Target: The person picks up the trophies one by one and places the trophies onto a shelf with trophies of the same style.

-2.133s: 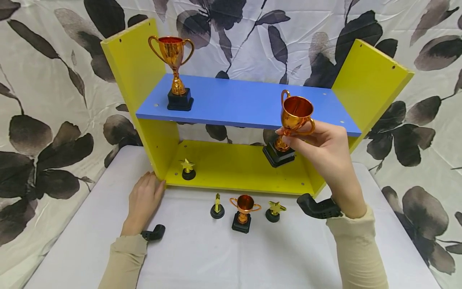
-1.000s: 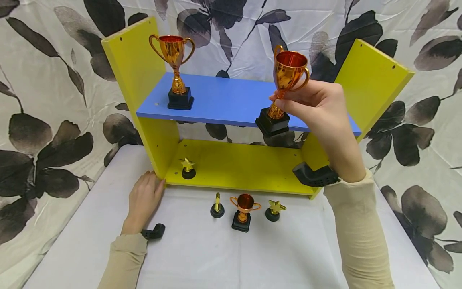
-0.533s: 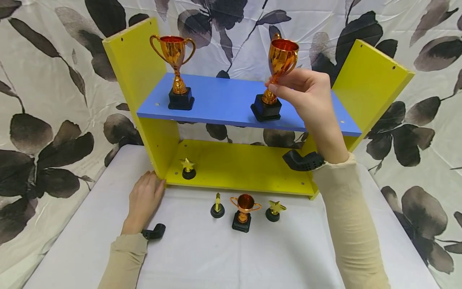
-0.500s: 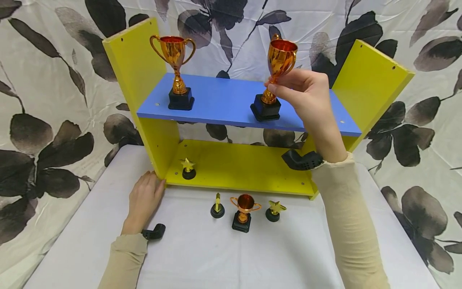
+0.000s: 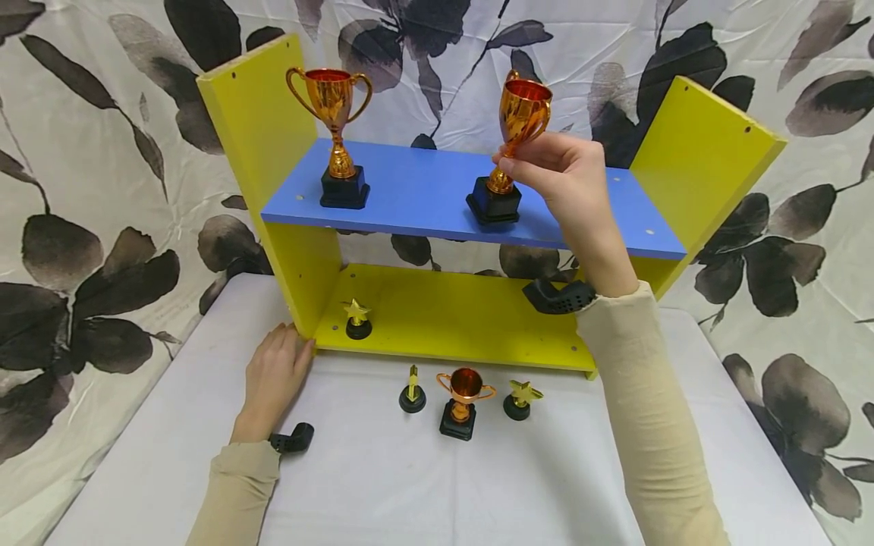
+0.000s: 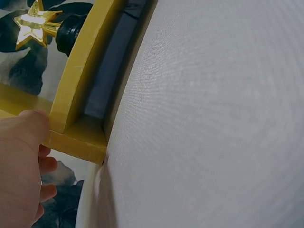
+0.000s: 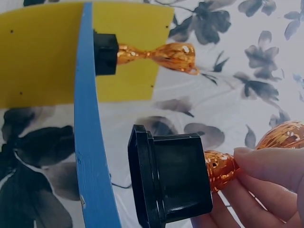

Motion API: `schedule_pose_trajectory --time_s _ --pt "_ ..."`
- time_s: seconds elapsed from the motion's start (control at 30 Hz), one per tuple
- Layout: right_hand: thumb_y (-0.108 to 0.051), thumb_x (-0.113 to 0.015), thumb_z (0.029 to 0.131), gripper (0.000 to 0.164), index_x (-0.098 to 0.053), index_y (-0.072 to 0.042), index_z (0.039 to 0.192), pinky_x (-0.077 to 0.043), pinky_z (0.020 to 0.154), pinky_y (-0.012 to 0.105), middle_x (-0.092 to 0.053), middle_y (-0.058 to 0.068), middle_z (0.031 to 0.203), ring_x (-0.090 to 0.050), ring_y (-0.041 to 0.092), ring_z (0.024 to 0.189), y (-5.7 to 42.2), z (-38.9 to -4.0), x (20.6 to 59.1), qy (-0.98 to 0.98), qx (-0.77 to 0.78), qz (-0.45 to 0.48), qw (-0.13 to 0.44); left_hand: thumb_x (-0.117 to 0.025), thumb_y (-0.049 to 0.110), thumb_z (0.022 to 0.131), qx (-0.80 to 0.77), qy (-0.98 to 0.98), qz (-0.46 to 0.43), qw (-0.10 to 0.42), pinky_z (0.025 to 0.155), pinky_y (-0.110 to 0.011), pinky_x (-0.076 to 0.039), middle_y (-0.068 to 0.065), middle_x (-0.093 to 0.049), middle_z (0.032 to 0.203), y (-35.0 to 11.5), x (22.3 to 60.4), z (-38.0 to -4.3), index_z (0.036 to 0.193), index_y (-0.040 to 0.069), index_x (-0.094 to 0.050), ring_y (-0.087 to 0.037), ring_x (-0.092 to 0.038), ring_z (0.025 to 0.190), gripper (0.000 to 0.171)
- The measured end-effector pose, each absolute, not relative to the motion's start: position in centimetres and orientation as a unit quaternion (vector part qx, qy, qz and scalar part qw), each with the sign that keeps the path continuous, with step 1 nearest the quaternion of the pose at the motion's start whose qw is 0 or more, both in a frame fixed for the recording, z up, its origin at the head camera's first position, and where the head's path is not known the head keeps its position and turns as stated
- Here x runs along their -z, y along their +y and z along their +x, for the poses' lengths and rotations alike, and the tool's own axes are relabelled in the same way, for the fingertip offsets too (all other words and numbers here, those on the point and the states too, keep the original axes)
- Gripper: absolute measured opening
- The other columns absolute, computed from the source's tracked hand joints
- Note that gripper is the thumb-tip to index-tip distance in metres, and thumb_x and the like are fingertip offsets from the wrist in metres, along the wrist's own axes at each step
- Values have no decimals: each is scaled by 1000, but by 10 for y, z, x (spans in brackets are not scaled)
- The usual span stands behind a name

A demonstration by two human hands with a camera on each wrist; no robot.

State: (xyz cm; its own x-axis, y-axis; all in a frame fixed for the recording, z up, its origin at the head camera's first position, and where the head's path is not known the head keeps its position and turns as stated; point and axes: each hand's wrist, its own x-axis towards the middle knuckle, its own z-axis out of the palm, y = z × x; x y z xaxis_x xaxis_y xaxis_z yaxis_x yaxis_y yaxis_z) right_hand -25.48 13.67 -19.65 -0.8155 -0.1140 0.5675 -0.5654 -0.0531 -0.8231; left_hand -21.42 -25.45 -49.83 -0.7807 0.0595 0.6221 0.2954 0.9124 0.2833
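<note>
My right hand [image 5: 570, 178] pinches a copper-gold trophy cup [image 5: 522, 114] by its stem, thumb in front. In the right wrist view its black base [image 7: 175, 175] is tilted, a small gap off the blue shelf [image 7: 90, 142]. A taller two-handled gold trophy cup [image 5: 331, 98] stands at that shelf's left. My left hand [image 5: 273, 375] rests at the yellow-and-blue shelf unit's lower left corner; in the left wrist view the thumb [image 6: 35, 118] touches the yellow panel [image 6: 76, 142], fingers at its outer side. A small gold star trophy [image 5: 357, 315] stands on the bottom board.
On the white table [image 5: 410, 493], before the unit, stand a small copper trophy cup [image 5: 464, 388] and two gold star trophies, the left one [image 5: 413, 390] seen edge-on, the right one [image 5: 522, 394] face-on. Yellow side panels [image 5: 703, 159] bound the shelf; a floral cloth [image 5: 451, 68] hangs behind.
My right hand has raised the trophy cup from before the lower opening to above the blue shelf, then carried it left and a little farther in. The left hand has stayed in place.
</note>
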Motion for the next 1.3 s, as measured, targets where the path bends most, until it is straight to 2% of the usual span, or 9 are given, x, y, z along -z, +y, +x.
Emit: schedule_pose_trajectory --time_s 0.63,0.8,1.03,1.3 --pt "2 -70 88 12 -73 7 99 -51 95 35 -75 9 92 -70 23 94 130 -271 202 -674 -687 231 145 -68 12 92 184 -926 -94 317 96 -58 -45 -31 -65 110 -254 497 -214 107 -12 -60 -48 -59 111 30" --pt "-2 -69 91 15 -72 6 103 -52 89 32 -75 9 94 -70 22 95 129 -277 212 -684 -672 245 142 -68 13 92 184 -926 -95 316 97 -58 -45 -31 -65 110 -255 497 -214 109 -12 -60 -48 -59 111 32" --pt "-5 -67 93 16 -72 2 106 -49 97 35 -74 9 98 -69 25 99 132 -281 223 -667 -681 266 142 -68 14 92 186 -927 -96 312 97 -57 -45 -31 -65 111 -253 497 -214 111 -12 -60 -48 -59 111 32" --pt "-3 -65 94 17 -71 5 108 -50 95 35 -74 10 99 -68 27 101 130 -281 223 -667 -677 274 146 -68 11 92 191 -923 -99 319 96 -58 -45 -32 -65 111 -254 497 -214 111 -12 -60 -49 -59 110 31"
